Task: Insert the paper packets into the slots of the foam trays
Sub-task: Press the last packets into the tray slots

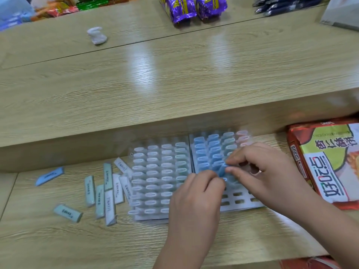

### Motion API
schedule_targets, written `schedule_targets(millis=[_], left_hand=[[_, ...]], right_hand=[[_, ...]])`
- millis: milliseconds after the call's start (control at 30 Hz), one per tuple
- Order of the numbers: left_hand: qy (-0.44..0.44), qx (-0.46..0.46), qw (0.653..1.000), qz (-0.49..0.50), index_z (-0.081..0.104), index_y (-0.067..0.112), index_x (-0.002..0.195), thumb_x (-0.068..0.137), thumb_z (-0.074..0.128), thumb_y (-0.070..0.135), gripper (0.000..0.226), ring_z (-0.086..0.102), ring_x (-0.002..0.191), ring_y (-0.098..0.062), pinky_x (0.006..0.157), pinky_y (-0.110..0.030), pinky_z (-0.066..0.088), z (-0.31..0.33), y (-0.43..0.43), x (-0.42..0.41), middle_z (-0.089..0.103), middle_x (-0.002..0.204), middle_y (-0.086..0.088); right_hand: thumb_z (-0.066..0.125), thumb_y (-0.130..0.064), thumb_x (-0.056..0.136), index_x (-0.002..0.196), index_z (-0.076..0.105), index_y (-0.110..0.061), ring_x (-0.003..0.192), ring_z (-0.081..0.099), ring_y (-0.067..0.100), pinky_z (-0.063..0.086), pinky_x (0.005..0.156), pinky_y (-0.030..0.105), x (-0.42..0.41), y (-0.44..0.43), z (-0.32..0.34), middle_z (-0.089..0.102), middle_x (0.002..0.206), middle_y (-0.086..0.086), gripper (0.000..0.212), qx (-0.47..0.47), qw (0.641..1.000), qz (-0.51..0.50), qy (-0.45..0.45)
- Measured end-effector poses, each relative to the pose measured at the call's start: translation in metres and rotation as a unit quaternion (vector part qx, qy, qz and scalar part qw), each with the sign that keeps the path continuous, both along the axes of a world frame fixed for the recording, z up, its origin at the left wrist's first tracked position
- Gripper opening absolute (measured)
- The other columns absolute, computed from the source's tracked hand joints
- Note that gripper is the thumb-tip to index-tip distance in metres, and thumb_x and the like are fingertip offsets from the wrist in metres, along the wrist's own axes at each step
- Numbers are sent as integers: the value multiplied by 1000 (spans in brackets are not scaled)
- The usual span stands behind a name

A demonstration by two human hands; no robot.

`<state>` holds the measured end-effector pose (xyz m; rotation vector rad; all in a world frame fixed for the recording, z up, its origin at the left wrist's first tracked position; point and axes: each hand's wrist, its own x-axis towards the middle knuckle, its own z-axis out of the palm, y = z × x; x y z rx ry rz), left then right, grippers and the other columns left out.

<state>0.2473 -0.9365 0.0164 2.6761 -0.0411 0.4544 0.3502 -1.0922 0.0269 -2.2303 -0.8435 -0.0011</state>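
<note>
Left hand (196,193) and right hand (258,167) both pinch one blue packet (221,170), lower right of centre, seemingly end-down over right tray (242,207); empty slots (238,201) just below grip; both hands equally near.

Right foam tray (242,205) — middle hidden

Purple snack bags (182,10), white wad (97,35), red snack pack (330,167)
</note>
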Motion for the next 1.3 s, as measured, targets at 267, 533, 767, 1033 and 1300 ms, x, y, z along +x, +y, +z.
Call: schedule_targets(millis=[267,533,767,1033,1300], left_hand=[[-33,26,999,-13,73,17,96,96,61,26,15,54,73,-16,52,-31,47,-4,3,-5,65,95,5],[-64,36,997,5,75,13,105,97,59,29,24,60,83,-24,69,-34,52,-1,4,-16,68,108,-6],[-81,-101,980,153,72,17,113,96,56,28,26,56,99,-13,85,-21,45,4,89,-68,61,110,3],[63,-153,886,433,65,27,117,86,70,25,32,60,88,-10,74,-26,44,-26,225,-150,51,109,10],[177,-53,930,318,58,33,133,84,74,32,52,47,115,-24,85,-33,46,-47,269,-160,42,127,-7]], right_hand=[[75,-23,79,84,72,-15,79,60,9,44,75,17,-4,6,-7,68,84,-10,10,17,998,-35,-49],[56,-36,93,89,76,-17,89,57,21,49,72,36,0,3,-2,67,100,0,28,-116,981,64,-140],[54,-31,93,88,77,-15,80,59,30,49,68,43,-37,57,21,67,95,3,29,-75,984,-3,-163],[51,-55,87,108,62,-34,91,60,16,48,58,32,-114,230,24,65,91,-17,32,-134,987,85,-37],[58,-59,86,122,44,-28,97,57,16,33,58,30,-140,295,-28,57,109,-9,49,-322,946,40,-8]])
